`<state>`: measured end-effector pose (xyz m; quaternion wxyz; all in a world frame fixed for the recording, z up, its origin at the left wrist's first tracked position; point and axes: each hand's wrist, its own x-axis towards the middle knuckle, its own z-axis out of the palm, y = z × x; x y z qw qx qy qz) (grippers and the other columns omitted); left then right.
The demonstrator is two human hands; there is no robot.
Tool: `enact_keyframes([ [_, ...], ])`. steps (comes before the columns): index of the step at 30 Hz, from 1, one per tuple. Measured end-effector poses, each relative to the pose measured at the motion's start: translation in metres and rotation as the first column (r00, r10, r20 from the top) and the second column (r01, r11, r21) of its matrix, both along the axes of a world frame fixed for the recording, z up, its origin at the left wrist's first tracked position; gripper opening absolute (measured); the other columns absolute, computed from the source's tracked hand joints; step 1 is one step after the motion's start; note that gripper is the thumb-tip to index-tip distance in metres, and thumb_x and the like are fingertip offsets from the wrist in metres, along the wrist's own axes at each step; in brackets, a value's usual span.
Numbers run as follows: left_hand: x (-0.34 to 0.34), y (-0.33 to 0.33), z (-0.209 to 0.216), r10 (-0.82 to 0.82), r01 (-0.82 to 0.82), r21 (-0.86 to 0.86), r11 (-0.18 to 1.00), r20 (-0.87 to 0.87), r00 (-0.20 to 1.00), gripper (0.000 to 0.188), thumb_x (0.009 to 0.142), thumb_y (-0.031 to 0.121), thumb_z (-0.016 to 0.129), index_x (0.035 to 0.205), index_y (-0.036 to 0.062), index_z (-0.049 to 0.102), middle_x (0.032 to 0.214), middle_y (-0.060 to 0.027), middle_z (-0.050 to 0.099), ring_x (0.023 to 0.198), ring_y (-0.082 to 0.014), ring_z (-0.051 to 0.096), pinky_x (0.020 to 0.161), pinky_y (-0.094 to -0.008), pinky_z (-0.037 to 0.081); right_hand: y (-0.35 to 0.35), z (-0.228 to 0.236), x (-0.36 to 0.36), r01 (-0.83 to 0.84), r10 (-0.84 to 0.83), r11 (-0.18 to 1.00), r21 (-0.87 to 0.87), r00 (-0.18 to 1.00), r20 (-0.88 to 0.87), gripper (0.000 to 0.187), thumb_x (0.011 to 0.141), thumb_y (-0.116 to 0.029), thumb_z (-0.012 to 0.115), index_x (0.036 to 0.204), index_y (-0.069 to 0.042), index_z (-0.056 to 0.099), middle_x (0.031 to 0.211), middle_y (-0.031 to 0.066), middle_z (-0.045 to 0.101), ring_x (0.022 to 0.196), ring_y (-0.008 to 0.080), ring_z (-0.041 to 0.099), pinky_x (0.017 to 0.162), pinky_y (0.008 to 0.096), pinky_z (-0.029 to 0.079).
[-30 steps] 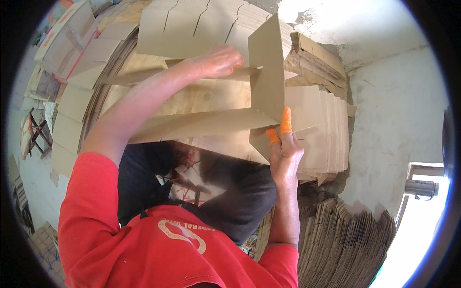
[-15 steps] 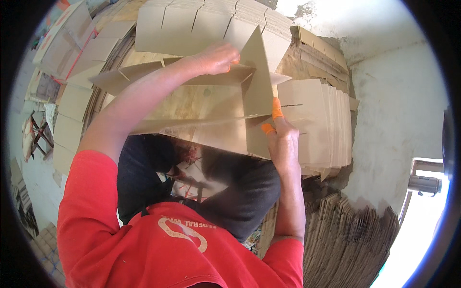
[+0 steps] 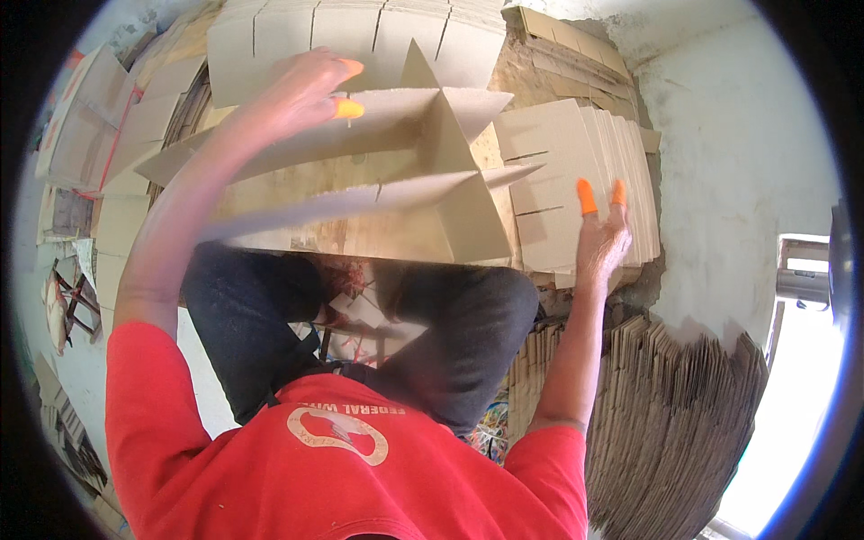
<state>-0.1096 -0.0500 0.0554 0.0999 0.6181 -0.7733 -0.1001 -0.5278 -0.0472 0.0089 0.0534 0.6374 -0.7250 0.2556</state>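
Two long slotted cardboard strips, a far one [image 3: 382,117] and a near one [image 3: 337,205], stand on edge on a wooden board [image 3: 297,171]. A shorter cardboard crosspiece [image 3: 459,144] joins both near their right ends. My left hand [image 3: 310,88], with orange finger covers, hovers by the far strip, thumb and fingers apart, holding nothing. Over the right stack of slotted cardboard pieces [image 3: 549,148] is my right hand [image 3: 605,241]. Two of its fingers, in orange covers, stretch out over the top pieces, and nothing is in its grasp.
A wide stack of slotted cardboard [image 3: 342,31] lies at the far side. Many flat cardboard pieces [image 3: 648,423] are packed upright at the lower right. A cardboard box [image 3: 85,121] stands at the far left. A bare wall [image 3: 711,180] rises on the right.
My right hand has let go of the crosspiece and moved right, onto the stack. My left hand has shifted left and opened. The crosspiece now sits lower across both long strips.
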Motion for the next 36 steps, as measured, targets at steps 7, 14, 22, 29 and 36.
enact_keyframes([
  [7, 0.014, 0.106, -0.006, 0.035, -0.049, -0.184, 0.982, -0.079, 0.996, 0.06, 0.074, 0.032, 0.078, 0.123, 0.0031, 0.06, 0.12, -0.016, 0.063, 0.113, -0.0348, 0.057, 0.098, -0.0422, 0.044, -0.006, -0.059, -0.097, 0.161, -0.09, 0.982, 0.097, 0.856, -0.51, 0.08, 0.069, -0.053, 0.08, 0.126, -0.001, 0.055, 0.113, 0.0183, 0.064, 0.106, 0.0331, 0.06, 0.09, 0.0439, 0.047],
  [14, 0.011, 0.139, -0.029, 0.031, -0.06, -0.165, 0.984, -0.174, 0.984, 0.053, 0.073, 0.025, 0.077, 0.119, 0.0044, 0.062, 0.11, -0.0138, 0.065, 0.101, -0.0326, 0.06, 0.086, -0.0401, 0.049, -0.021, -0.014, -0.115, 0.191, -0.186, 0.979, 0.079, 0.981, -0.064, 0.034, 0.076, -0.023, 0.078, 0.096, -0.001, 0.06, 0.089, 0.0195, 0.065, 0.083, 0.0325, 0.063, 0.075, 0.0417, 0.049],
  [22, 0.005, 0.12, -0.058, 0.012, -0.021, -0.067, 0.998, -0.135, 0.991, 0.02, 0.076, 0.013, 0.073, 0.094, 0.0039, 0.07, 0.086, -0.016, 0.066, 0.086, -0.034, 0.063, 0.074, -0.0449, 0.049, 0.01, 0.123, -0.014, -0.256, 0.44, 0.882, -0.395, 0.748, 0.497, 0.024, 0.088, 0.0, 0.062, 0.111, 0.008, 0.063, 0.1, 0.0137, 0.07, 0.095, 0.0155, 0.063, 0.087, 0.028, 0.051],
  [29, -0.007, 0.101, -0.06, -0.019, -0.003, -0.094, 0.996, -0.225, 0.974, 0.023, 0.076, 0.013, 0.074, 0.097, 0.0036, 0.071, 0.085, -0.0177, 0.067, 0.08, -0.0354, 0.065, 0.069, -0.0452, 0.05, 0.043, 0.148, 0.081, -0.559, 0.572, 0.81, -0.174, 0.69, 0.445, 0.047, 0.08, 0.006, 0.069, 0.127, -0.003, 0.062, 0.083, -0.006, 0.055, 0.07, 0.0045, 0.044, 0.068, 0.0168, 0.038],
  [36, -0.016, 0.101, -0.065, -0.046, 0.009, -0.134, 0.991, -0.277, 0.96, 0.022, 0.076, 0.012, 0.073, 0.097, 0.0055, 0.072, 0.086, -0.0161, 0.069, 0.079, -0.0344, 0.066, 0.069, -0.0442, 0.051, 0.048, 0.133, 0.119, -0.616, 0.599, 0.785, -0.058, 0.733, 0.322, 0.052, 0.08, 0.002, 0.071, 0.13, -0.01, 0.061, 0.074, -0.0096, 0.049, 0.064, 0.0028, 0.035, 0.06, 0.0155, 0.031],
])
